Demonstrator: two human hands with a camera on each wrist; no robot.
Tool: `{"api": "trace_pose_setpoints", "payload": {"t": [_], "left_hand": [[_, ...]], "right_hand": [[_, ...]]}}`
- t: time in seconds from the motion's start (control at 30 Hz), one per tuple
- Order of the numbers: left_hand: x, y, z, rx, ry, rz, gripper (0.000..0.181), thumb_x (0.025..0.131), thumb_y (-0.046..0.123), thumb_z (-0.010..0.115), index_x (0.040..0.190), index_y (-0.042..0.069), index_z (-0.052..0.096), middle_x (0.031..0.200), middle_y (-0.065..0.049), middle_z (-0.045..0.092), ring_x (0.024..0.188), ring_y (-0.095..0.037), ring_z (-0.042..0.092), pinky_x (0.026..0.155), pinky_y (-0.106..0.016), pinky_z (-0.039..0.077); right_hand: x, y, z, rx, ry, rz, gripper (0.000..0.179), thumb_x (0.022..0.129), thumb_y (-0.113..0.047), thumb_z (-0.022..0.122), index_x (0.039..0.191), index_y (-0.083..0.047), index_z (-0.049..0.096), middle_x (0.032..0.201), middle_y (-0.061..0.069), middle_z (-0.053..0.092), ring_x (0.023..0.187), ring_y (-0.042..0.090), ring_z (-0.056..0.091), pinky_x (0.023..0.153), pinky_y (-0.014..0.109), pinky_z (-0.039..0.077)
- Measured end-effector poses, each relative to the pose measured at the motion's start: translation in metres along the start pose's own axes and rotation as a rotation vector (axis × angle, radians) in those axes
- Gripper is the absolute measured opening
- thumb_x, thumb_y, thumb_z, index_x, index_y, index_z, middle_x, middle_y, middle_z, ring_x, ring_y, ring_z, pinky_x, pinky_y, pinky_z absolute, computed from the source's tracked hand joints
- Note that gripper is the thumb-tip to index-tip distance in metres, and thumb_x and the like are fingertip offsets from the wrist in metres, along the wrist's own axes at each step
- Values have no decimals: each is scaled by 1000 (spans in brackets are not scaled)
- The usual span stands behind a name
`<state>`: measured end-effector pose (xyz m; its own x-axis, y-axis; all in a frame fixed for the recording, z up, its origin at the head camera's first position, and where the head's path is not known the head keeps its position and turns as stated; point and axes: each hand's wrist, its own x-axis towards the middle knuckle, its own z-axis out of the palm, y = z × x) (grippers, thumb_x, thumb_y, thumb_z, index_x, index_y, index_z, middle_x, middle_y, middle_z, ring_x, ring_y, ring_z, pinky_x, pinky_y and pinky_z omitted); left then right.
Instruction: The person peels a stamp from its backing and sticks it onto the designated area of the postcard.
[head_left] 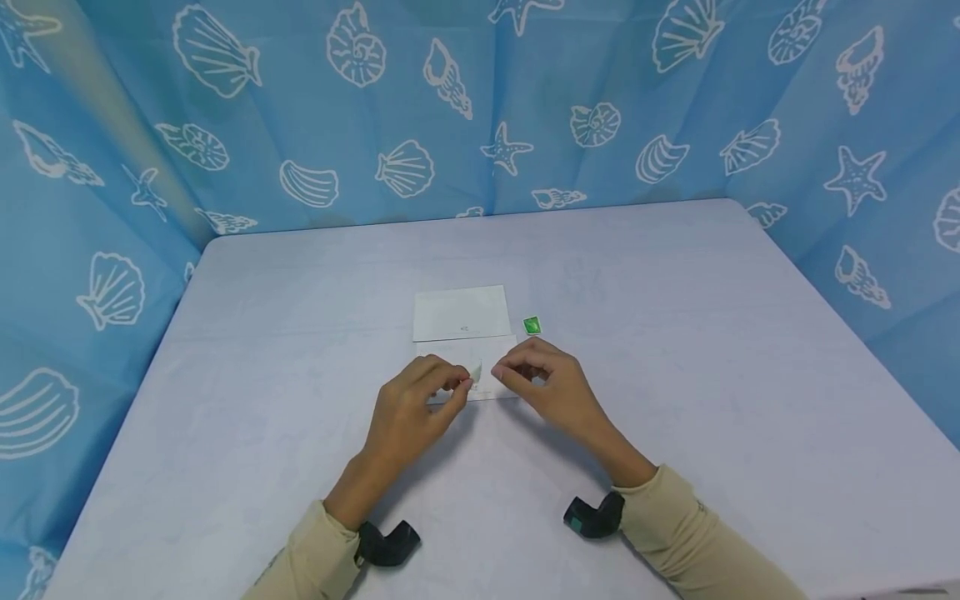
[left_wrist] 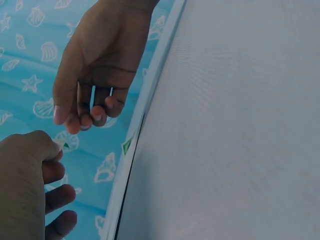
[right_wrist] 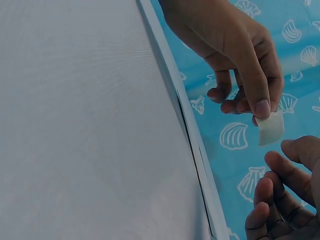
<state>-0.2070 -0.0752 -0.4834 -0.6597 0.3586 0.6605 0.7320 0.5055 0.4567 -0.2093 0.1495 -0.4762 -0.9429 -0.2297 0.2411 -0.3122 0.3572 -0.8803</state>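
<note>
My left hand (head_left: 415,408) pinches a small square sticker (right_wrist: 271,129) between thumb and index finger. Its pale side faces the right wrist view, while a bit of green shows in the left wrist view. Across a small gap from the sticker is my right hand (head_left: 551,387), its fingers loosely bent with nothing seen between thumb and index finger. Both hands hover over the near half of a white paper (head_left: 459,312), which lies in two panels and bears small printed marks. A green square sticker with a white border (head_left: 532,325) lies just right of the paper.
The table (head_left: 262,333) has a pale cloth cover. Behind it and at both sides hangs a blue curtain (head_left: 465,158) with white shell and starfish prints. Black wrist devices (head_left: 390,546) sit at both cuffs of the beige sleeves (head_left: 697,533).
</note>
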Motion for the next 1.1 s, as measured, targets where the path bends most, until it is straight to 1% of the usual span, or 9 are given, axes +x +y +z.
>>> {"api": "trace_pose_setpoints", "payload": {"t": [0.17, 0.33, 0.47, 0.6, 0.7, 0.77, 0.83, 0.97, 1.1], "left_hand": [[2, -1, -4, 144, 15, 119, 3, 88, 10, 75, 90, 7, 74, 87, 1, 68, 78, -15, 64, 66, -28, 54], [4, -1, -5, 251, 19, 219, 3, 84, 7, 76, 86, 8, 74, 84, 1, 68, 76, -16, 64, 63, -29, 53], [5, 0, -6, 316, 23, 289, 5, 84, 4, 74, 85, 9, 73, 83, 2, 69, 76, -16, 64, 59, -27, 51], [5, 1, -7, 366, 0, 332, 5, 85, 5, 72, 88, 9, 73, 85, 1, 69, 78, -16, 64, 60, -27, 49], [4, 1, -7, 385, -15, 336, 5, 86, 6, 72, 89, 9, 74, 86, 1, 69, 79, -16, 63, 61, -27, 49], [4, 1, -7, 383, -13, 337, 6, 85, 6, 74, 91, 8, 74, 87, 1, 69, 80, -16, 64, 62, -27, 50], [4, 1, -6, 374, -13, 324, 8, 85, 8, 76, 93, 8, 75, 89, 0, 70, 83, -17, 64, 66, -28, 51], [2, -1, -3, 315, 2, 262, 12, 86, 12, 77, 97, 7, 75, 93, -1, 70, 89, -19, 65, 74, -32, 53], [-2, -2, -1, 220, 25, 188, 9, 87, 11, 75, 95, 7, 76, 92, -1, 70, 86, -19, 65, 72, -33, 52]], "right_hand": [[1, -3, 3, 33, -18, 33, 10, 95, -29, 72, 96, -20, 76, 94, -5, 64, 84, 15, 61, 70, 30, 51], [2, -4, 6, 68, -26, 51, 9, 95, -20, 72, 97, -13, 76, 94, -1, 65, 79, 19, 59, 63, 25, 48], [3, -4, 8, 86, -33, 67, 10, 95, -13, 71, 98, -6, 76, 95, 5, 65, 78, 23, 57, 61, 23, 45], [3, -4, 9, 87, -38, 77, 10, 95, -17, 71, 97, -9, 76, 94, 3, 64, 77, 22, 57, 62, 24, 45], [2, -3, 10, 84, -38, 64, 9, 95, -22, 72, 96, -14, 76, 93, 0, 64, 78, 20, 58, 64, 25, 47], [1, -2, 9, 83, -37, 53, 8, 94, -23, 73, 95, -16, 76, 93, 0, 64, 78, 20, 58, 65, 27, 48], [0, -1, 9, 70, -30, 39, 7, 94, -23, 74, 95, -17, 77, 92, -1, 64, 80, 20, 59, 66, 28, 49], [-1, 1, 9, 27, -4, 26, 5, 93, -23, 75, 94, -19, 77, 91, -4, 64, 80, 17, 58, 67, 28, 48], [-5, 3, 9, -5, 7, 33, 4, 93, -24, 74, 94, -20, 76, 92, -6, 63, 81, 16, 58, 69, 28, 48]]}}
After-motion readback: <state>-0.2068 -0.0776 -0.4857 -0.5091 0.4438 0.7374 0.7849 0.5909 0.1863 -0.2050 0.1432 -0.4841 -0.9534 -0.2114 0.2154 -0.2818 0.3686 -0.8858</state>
